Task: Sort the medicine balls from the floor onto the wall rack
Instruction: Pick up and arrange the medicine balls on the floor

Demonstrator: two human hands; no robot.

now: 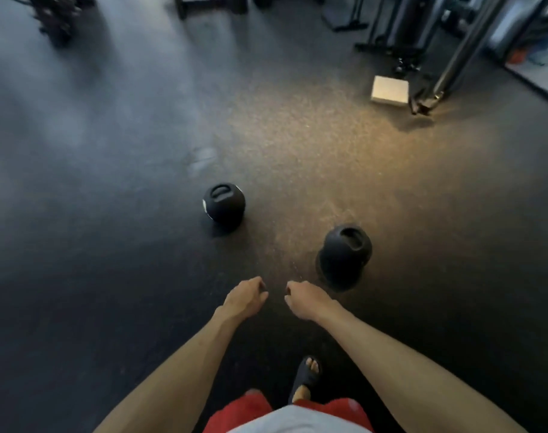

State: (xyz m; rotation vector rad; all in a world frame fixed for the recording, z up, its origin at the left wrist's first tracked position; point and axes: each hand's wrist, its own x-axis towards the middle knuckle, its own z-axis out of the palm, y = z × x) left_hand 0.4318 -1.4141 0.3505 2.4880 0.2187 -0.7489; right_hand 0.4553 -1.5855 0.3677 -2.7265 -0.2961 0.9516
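Two black medicine balls with moulded grip handles lie on the dark rubber floor. One medicine ball (224, 206) sits ahead and slightly left, with a white mark on its left side. The other medicine ball (344, 253) rests nearer, to the right, just beyond my right hand (307, 300). My left hand (246, 296) hangs beside it, a small gap between the two. Both hands are held out over the floor with fingers loosely curled and nothing in them. Neither hand touches a ball. No wall rack is in view.
A pale flat box (390, 90) lies on the floor at the upper right beside the base of a metal machine frame (453, 57). More dark gym equipment (57, 14) stands along the far edge. My sandalled foot (308, 375) is below my hands.
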